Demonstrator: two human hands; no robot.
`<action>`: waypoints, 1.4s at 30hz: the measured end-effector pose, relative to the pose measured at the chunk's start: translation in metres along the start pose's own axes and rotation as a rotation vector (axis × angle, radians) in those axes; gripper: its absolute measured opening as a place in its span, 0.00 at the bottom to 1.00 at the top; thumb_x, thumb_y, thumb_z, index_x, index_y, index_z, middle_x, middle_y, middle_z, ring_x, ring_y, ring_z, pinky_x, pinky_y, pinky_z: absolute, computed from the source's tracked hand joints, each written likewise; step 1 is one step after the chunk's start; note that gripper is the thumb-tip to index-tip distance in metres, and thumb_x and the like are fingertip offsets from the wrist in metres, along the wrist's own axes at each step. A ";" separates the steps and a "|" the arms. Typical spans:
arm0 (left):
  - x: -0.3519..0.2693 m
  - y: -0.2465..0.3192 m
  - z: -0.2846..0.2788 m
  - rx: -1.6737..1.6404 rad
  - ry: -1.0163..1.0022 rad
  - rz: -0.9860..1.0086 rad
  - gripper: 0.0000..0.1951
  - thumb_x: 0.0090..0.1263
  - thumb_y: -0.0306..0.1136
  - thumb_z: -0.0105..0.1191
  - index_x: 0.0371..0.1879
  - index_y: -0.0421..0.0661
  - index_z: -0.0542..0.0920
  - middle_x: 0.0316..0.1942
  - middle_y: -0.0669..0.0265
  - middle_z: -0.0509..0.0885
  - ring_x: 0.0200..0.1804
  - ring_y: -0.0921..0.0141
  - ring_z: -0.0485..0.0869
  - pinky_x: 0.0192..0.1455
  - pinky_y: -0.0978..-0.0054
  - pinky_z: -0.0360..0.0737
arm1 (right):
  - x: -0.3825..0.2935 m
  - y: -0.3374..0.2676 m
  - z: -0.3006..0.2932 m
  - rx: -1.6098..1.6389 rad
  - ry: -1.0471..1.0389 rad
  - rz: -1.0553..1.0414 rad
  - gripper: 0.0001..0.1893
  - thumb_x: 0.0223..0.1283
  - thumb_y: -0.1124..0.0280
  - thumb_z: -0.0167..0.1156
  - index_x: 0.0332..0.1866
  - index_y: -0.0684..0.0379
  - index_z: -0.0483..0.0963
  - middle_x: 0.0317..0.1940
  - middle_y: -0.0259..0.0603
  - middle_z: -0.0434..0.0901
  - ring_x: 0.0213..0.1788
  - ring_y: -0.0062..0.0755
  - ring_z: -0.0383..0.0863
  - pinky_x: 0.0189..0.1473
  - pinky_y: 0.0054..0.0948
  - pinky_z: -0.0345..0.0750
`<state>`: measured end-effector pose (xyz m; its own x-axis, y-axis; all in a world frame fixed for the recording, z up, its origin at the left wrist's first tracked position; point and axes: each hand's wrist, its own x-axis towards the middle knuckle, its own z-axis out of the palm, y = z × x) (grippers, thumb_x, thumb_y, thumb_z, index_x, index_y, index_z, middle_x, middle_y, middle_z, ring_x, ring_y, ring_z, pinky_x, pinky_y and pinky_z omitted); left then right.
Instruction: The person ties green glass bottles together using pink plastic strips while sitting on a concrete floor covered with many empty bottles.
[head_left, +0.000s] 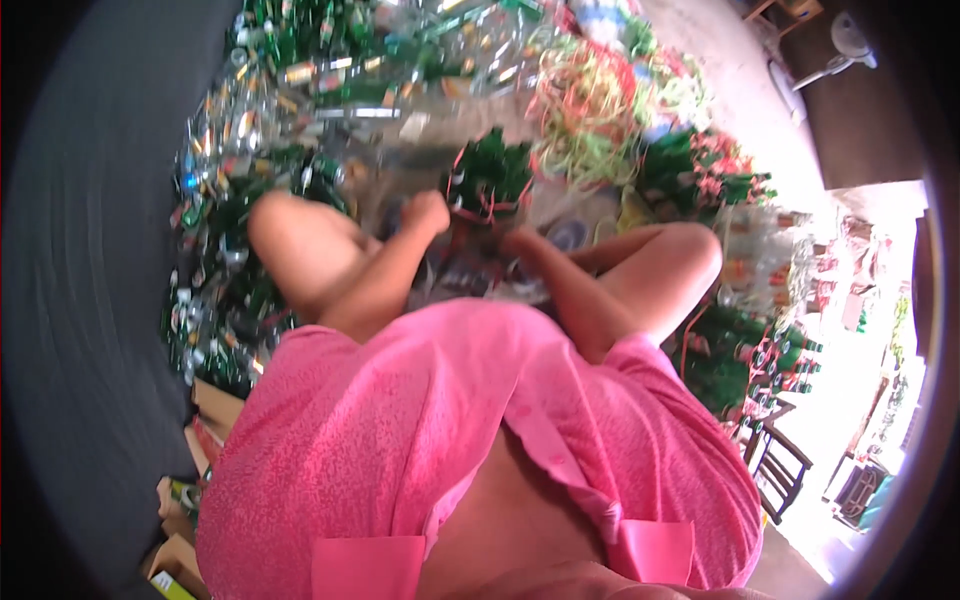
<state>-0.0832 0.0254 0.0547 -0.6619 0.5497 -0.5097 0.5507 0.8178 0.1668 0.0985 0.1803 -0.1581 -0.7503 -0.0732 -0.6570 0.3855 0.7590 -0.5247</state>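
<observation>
A bundle of green glass bottles (491, 172) stands between my bent knees, with pink plastic twine (489, 208) around it. At the bundle's left lower edge is my left hand (427, 213), fingers curled; a strand of the pink twine runs close to it. My right hand (517, 241) is low at the bundle's right side, blurred and dark, its fingers hard to make out. Clear plastic and a round bluish item (568, 235) lie beneath and beside the right hand. What either hand grips is not plain.
Loose green and clear bottles (247, 127) are heaped ahead and left. Tangled red and yellow-green twine (592, 112) lies ahead right. Tied green bottle bundles (720, 352) stand at the right, by a dark chair (780, 469). Cardboard boxes (217, 409) are lower left; a fan (851, 41) is upper right.
</observation>
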 end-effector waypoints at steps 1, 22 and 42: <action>-0.004 0.004 -0.007 0.010 0.004 0.013 0.14 0.62 0.33 0.58 0.43 0.42 0.90 0.49 0.48 0.89 0.56 0.51 0.88 0.55 0.54 0.85 | -0.002 -0.002 -0.002 -0.083 0.018 -0.059 0.14 0.63 0.59 0.61 0.47 0.50 0.88 0.48 0.43 0.89 0.49 0.43 0.88 0.52 0.41 0.83; -0.007 0.043 0.067 -0.088 0.525 0.650 0.09 0.66 0.31 0.60 0.44 0.52 0.85 0.43 0.58 0.80 0.41 0.54 0.86 0.44 0.54 0.83 | -0.100 -0.047 -0.042 -0.262 0.439 0.065 0.12 0.60 0.60 0.63 0.30 0.57 0.84 0.32 0.48 0.87 0.37 0.52 0.89 0.39 0.49 0.84; -0.008 0.040 0.057 -0.110 0.488 0.596 0.15 0.66 0.27 0.56 0.51 0.53 0.81 0.44 0.60 0.80 0.41 0.55 0.87 0.43 0.54 0.84 | -0.137 -0.067 -0.180 -0.112 0.829 0.158 0.14 0.67 0.58 0.53 0.40 0.52 0.83 0.38 0.53 0.87 0.43 0.60 0.86 0.44 0.54 0.82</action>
<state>-0.0265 0.0440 0.0175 -0.4334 0.8935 0.1176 0.8469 0.3592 0.3920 0.0785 0.2562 0.0647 -0.8598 0.5033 -0.0865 0.4961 0.7830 -0.3752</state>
